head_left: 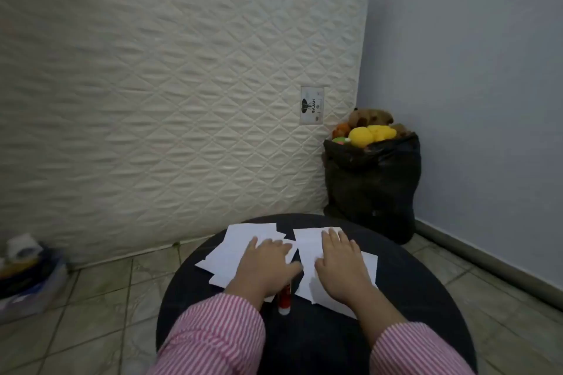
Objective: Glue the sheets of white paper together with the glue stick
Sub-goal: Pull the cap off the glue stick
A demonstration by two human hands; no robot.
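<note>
Several sheets of white paper lie on a round dark table [426,298]. One loose pile of paper [231,250] is on the left, and another group of sheets [307,240] is on the right. My left hand [265,265] rests flat on the left pile, fingers spread. My right hand [341,265] lies flat on the right sheets, fingers apart. A red and white glue stick [285,298] lies on the table between my wrists, its upper end hidden under my left hand. Neither hand holds anything.
A quilted mattress [170,85] leans upright behind the table. A black bag [374,186] with stuffed toys stands in the corner at right. A cluttered container [27,277] sits on the tiled floor at far left.
</note>
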